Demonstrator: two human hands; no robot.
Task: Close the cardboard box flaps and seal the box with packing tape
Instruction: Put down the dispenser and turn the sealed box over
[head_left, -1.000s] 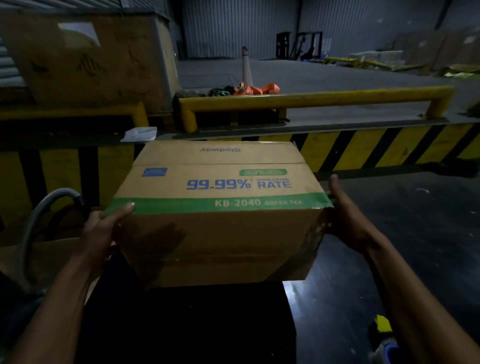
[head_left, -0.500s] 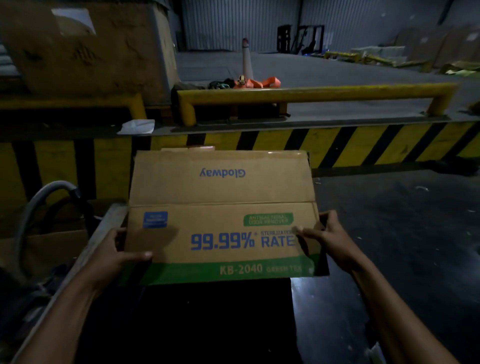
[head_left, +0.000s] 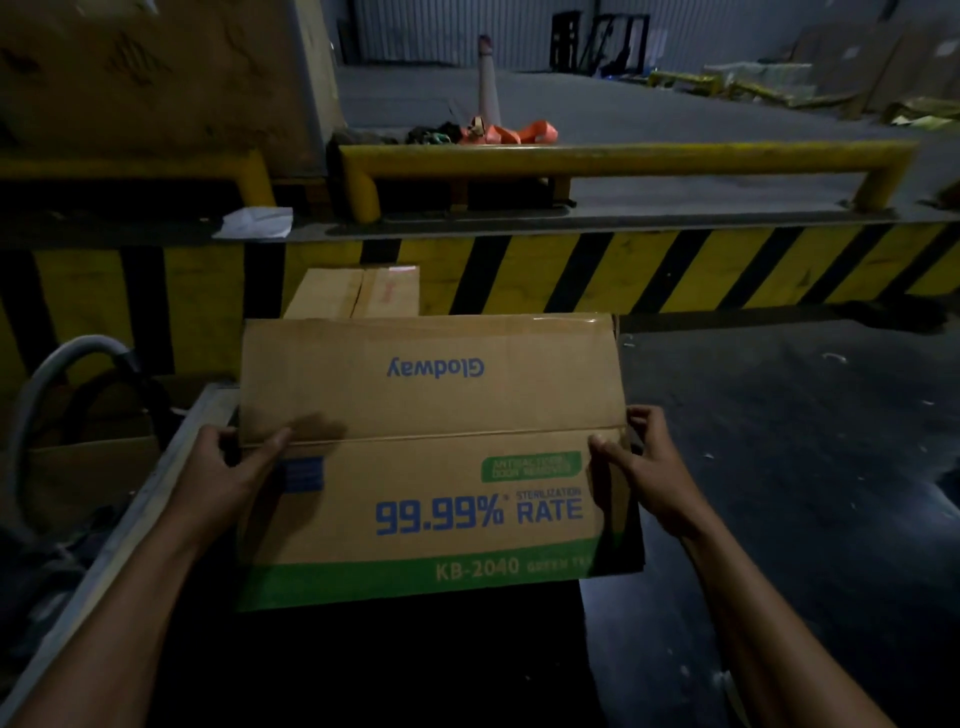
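Dim warehouse dock, dark counter (head_left: 363, 670): cardboard box (head_left: 431, 395) sits on it, right corner seemingly past the edge, left hand (head_left: 223, 478) and right hand (head_left: 649, 483) each gripping a side; a loosened grip could tip it off.

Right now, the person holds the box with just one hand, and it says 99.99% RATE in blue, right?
Not one hand: in the head view the left hand and the right hand each grip a side of the cardboard box. The blue 99.99% RATE is right.

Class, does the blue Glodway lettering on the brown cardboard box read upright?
No, the blue Glodway lettering on the brown cardboard box appears upside down.
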